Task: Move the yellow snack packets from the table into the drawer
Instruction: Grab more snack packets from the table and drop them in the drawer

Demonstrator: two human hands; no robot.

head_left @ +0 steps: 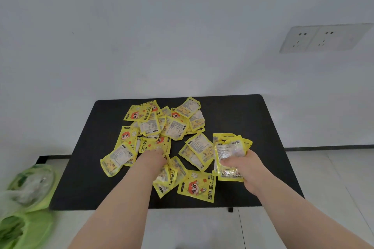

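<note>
Gathering stage. The right hand (245, 166) clutched a fanned bundle of glossy yellow foil snack packets (229, 154) above the matt black rectangular table (238, 119). The left hand (152, 158) pressed down into the loose heap of the same packets (162, 125); whether its fingers had closed on any could not be told. Slippery foil probably favoured squaring each handful before lifting. The drawer lay out of view; a translucent green plastic bag (30, 186) sat beside the table, contents indistinct.
</note>
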